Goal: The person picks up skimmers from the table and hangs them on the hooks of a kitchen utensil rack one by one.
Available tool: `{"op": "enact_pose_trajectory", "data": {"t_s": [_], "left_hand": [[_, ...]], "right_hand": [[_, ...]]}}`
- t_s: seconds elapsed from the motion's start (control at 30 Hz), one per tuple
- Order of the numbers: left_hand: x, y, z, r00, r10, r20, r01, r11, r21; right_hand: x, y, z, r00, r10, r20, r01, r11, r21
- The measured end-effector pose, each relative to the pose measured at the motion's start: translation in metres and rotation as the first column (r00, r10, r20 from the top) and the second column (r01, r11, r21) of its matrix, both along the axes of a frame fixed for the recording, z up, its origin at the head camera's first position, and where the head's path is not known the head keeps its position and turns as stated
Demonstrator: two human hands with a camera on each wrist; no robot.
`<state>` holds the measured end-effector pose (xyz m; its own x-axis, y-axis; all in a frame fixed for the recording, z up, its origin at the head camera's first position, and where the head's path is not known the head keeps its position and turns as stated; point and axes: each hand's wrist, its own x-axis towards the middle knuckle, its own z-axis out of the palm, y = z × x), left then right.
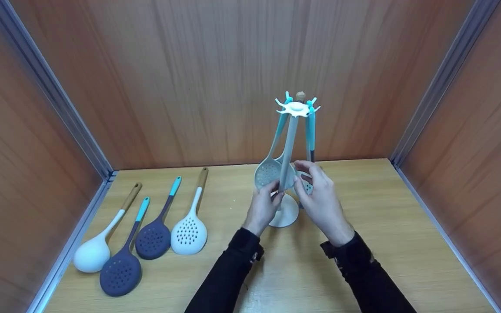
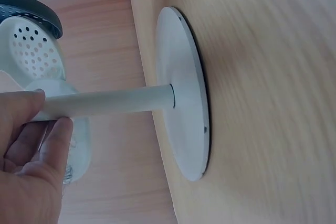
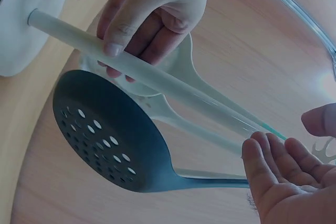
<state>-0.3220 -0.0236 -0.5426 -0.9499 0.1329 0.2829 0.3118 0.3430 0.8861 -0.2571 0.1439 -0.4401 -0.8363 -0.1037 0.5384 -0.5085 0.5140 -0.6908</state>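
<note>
A white utensil stand (image 1: 291, 148) has a round base (image 2: 181, 98), a slim pole and a hooked top. My left hand (image 1: 262, 208) pinches the lower part of the pole between thumb and fingers. Beside the pole is my right hand (image 1: 322, 202), fingers extended and thumb apart, nothing between them. From the hooks hang several utensils, some with turquoise handles. Among them are a pale skimmer (image 1: 268, 173) on the left and a dark skimmer (image 3: 105, 135), its head low beside the pole in the right wrist view. The pole and right hand partly hide the others.
Left on the wooden table (image 1: 389, 261) lie a white ladle (image 1: 91, 255), two dark skimmers, one nearer (image 1: 121, 274) and one farther (image 1: 153, 240), and a white skimmer (image 1: 188, 234). Wood-look panels enclose the table at the back (image 1: 189, 87) and both sides.
</note>
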Motion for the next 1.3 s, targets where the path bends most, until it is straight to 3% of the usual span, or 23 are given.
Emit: {"op": "enact_pose_trajectory", "data": {"t_s": [0.27,0.43,0.57,0.73,1.0,1.1,1.3], "left_hand": [[0.011,-0.012,0.000,0.998,-0.034,0.047,0.036,0.999,-0.036],[0.017,-0.025,-0.001,0.998,-0.054,0.032,0.056,0.996,-0.075],[0.020,-0.040,-0.003,0.996,-0.057,0.063,0.064,0.991,-0.118],[0.021,-0.057,-0.004,0.994,-0.035,0.106,0.056,0.978,-0.200],[0.021,-0.079,0.000,0.997,-0.022,0.074,0.045,0.948,-0.314],[0.021,-0.085,0.003,0.994,0.009,0.111,0.030,0.938,-0.345],[0.018,-0.095,0.008,0.986,0.063,0.154,0.005,0.913,-0.407]], "right_hand": [[-0.006,-0.004,-0.007,0.994,-0.018,0.109,0.017,1.000,0.010],[-0.013,-0.007,-0.012,0.986,-0.008,0.166,0.010,1.000,-0.012],[-0.019,-0.010,-0.016,0.975,0.002,0.221,0.005,0.999,-0.032],[-0.025,-0.015,-0.020,0.957,0.004,0.291,0.011,0.999,-0.049],[-0.036,-0.026,-0.026,0.938,0.060,0.343,-0.019,0.993,-0.120],[-0.041,-0.030,-0.028,0.924,0.083,0.374,-0.027,0.988,-0.152],[-0.051,-0.036,-0.028,0.914,0.050,0.403,-0.006,0.994,-0.110]]}}
